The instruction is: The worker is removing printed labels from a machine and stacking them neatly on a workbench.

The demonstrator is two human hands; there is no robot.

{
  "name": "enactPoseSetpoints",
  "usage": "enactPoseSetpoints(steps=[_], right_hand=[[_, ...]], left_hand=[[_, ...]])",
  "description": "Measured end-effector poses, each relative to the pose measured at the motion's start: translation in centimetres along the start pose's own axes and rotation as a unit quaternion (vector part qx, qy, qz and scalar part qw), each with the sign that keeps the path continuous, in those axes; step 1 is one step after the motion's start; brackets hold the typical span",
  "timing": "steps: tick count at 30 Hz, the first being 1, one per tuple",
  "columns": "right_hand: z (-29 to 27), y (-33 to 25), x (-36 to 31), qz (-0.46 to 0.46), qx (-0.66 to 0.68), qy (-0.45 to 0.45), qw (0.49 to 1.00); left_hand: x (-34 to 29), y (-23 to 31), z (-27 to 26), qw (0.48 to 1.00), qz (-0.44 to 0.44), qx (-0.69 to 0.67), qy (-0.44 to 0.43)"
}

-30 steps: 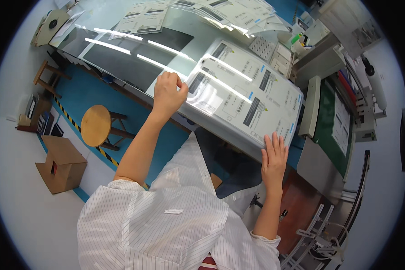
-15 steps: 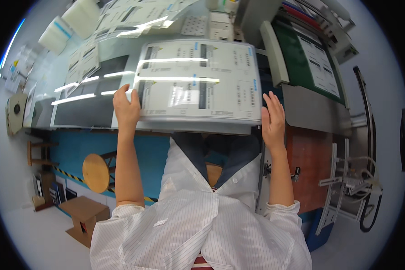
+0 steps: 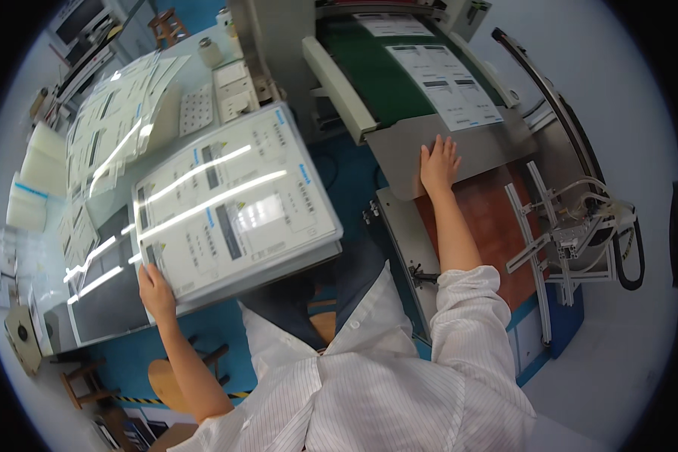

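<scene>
A thick stack of clear printed sheets (image 3: 237, 203), glossy with light reflections, lies at the table's front edge. My left hand (image 3: 157, 292) is at its near left corner, fingers extended against the edge rather than wrapped round it. To the right, my right hand (image 3: 439, 164) reaches over a grey metal plate (image 3: 399, 147) with its fingers spread and holds nothing. Just beyond those fingertips, a printed sheet (image 3: 448, 87) lies on a green conveyor belt (image 3: 361, 75), its near end overlapping the plate.
More printed sheets (image 3: 117, 113) are heaped at the table's far left, near white rolls (image 3: 29, 200). A small bottle (image 3: 209, 51) stands at the back. A second sheet (image 3: 392, 25) is farther up the belt. At right is a metal frame with hoses (image 3: 572, 233) above a reddish-brown board (image 3: 467, 233).
The view has turned to the right. My right hand has left the stack's right side and reached out over the metal plate. My left hand stays at the stack's left edge, now nearer its corner.
</scene>
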State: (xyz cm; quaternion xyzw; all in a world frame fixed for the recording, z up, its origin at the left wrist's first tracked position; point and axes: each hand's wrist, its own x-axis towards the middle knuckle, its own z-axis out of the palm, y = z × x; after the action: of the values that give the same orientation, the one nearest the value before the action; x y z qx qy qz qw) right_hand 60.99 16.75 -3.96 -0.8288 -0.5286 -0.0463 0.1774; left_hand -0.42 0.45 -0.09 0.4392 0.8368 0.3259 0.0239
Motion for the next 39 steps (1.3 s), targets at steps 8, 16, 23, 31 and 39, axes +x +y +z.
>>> enactPoseSetpoints(steps=[8,16,23,31,39], right_hand=[[1.9,1.3,5.0,0.031,-0.007,0.045,0.998],[2.1,1.6,7.3,0.001,0.0,0.085,0.996],[2.6,2.0,8.3,-0.034,-0.012,0.123,0.992],[2.8,1.8,8.3,-0.044,-0.031,0.131,0.99],[2.7,1.2,8.7,0.042,-0.04,0.061,0.996]], left_hand=[[-0.9,1.7,-0.9,0.999,0.018,-0.026,0.0],[-0.9,2.3,-1.0,1.0,0.014,-0.004,0.008],[-1.0,3.1,-1.1,1.0,0.008,-0.003,0.006],[-0.7,1.6,-0.7,0.999,0.028,0.005,0.029],[-0.8,2.0,-0.9,0.999,0.023,0.003,0.024]])
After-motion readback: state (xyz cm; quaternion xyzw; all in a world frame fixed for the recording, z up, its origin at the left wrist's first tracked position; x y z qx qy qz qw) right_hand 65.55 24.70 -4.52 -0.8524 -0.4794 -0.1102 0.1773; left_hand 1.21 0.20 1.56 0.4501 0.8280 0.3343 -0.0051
